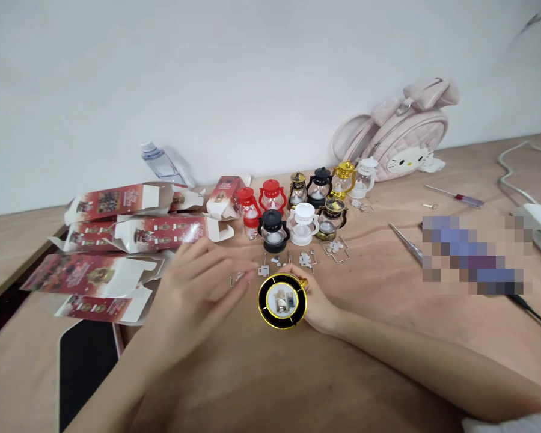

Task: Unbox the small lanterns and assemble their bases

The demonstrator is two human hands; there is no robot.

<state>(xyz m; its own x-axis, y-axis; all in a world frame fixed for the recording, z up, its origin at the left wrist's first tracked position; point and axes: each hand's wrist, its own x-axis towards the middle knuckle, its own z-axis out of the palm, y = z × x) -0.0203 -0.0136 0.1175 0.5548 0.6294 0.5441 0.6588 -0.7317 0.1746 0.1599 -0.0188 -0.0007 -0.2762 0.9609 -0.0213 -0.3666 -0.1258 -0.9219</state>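
My right hand [318,304] is closed on a small gold and black lantern [263,314]. The lantern's underside faces me, with small metal and dark parts visible in its round middle opening. My left hand [193,294], blurred, hovers left of it with thumb and forefinger tips close together; what they pinch, if anything, is too small to tell. Just beyond the hands lie thin bent wires and small white pieces [264,270]. Further back stand a black lantern [273,231], a white lantern [302,224] and a bronze lantern [331,219], with several more behind, including a red lantern [272,196].
Opened red-and-white boxes [171,231] are piled at left, above a dark-screened device [88,367]. A clear bottle [162,162] and a pink bag [401,141] stand by the wall. To the right lie a screwdriver [466,199], a pointed metal tool [406,242] and a corded, pixelated object [478,255].
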